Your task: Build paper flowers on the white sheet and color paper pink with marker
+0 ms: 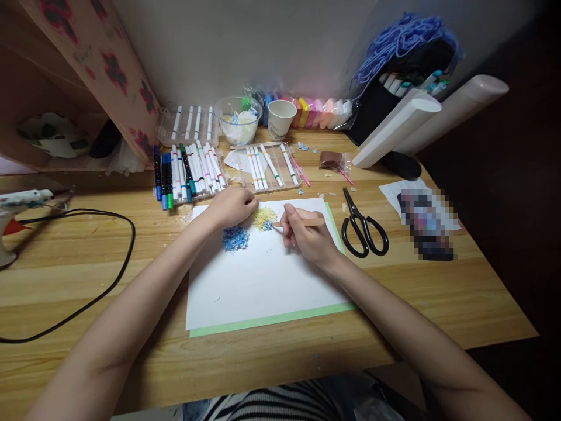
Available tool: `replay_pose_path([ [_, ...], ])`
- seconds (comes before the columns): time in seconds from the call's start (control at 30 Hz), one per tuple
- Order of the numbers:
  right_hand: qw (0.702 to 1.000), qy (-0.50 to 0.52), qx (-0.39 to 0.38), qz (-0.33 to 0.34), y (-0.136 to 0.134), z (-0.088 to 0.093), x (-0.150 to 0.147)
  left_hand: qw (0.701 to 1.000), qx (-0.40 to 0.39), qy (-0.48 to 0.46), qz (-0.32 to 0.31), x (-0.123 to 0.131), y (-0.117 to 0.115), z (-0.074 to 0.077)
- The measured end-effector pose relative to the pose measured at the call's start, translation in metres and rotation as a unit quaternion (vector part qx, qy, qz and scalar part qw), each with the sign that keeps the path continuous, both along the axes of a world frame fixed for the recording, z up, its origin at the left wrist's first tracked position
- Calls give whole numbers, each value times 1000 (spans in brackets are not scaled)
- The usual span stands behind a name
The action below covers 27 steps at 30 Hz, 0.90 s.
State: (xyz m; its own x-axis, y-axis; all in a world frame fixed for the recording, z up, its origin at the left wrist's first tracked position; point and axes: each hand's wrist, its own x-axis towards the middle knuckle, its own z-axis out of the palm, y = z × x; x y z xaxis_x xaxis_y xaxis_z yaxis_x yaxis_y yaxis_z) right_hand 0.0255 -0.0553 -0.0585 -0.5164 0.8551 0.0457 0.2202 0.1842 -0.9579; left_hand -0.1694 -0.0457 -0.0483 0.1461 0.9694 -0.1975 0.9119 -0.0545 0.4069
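Note:
A white sheet of paper (pixel 263 286) lies over a green sheet (pixel 280 323). On it are a pile of blue shreds (pixel 235 238) and a pile of yellow shreds (pixel 265 217), with a small blue clump (pixel 267 225) at the yellow pile's lower edge. My right hand (pixel 307 234) is closed around a thin tan stick (pixel 312 222), whose pale tip is at the blue clump. Near the paper's top edge rests my left hand (pixel 234 207), its fingers curled and turned down beside the yellow pile. What lies under those fingers is hidden.
Black-handled scissors (pixel 363 228) lie right of the paper. Behind it are markers (pixel 201 166), a clear bowl (pixel 238 123), a paper cup (pixel 281 117) and bagged coloured clay (pixel 319 112). A glue gun (pixel 17 210) with a black cord (pixel 127 257) lies left. White bottles (pixel 398 128) stand at right.

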Motion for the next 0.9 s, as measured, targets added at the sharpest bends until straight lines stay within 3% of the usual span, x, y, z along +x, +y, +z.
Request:
replay_pose_path([
  [0.9, 999, -35, 18, 8, 1, 4, 3, 1000, 3, -2, 6, -1, 0, -3],
])
